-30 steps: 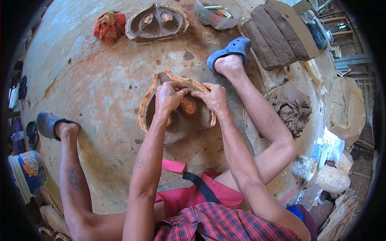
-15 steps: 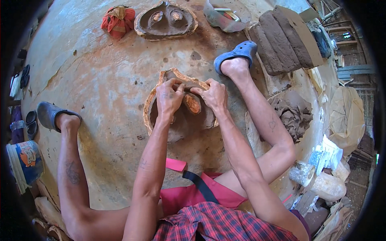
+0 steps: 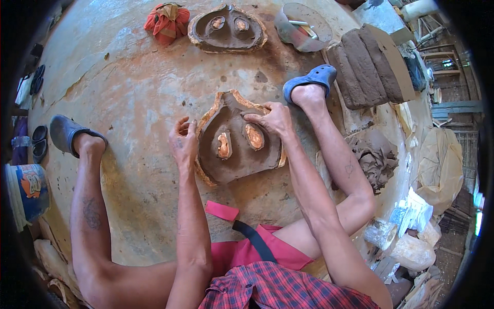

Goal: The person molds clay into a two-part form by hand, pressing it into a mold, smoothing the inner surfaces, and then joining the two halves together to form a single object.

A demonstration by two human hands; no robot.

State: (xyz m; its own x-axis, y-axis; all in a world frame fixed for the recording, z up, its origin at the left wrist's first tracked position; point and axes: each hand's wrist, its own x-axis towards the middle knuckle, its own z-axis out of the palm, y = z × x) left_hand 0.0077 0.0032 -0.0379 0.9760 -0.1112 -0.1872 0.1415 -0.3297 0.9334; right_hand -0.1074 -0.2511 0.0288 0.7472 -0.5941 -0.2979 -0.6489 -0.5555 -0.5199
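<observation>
Since a second ago our hands have spread from the clay mould's (image 3: 236, 141) centre to its rim. We judge we are shaping its edge; next calls for even pressing. Left hand (image 3: 182, 141) rests flat, ungripped, beside it; right hand (image 3: 272, 119) fingertips press its top, arms extended.
</observation>
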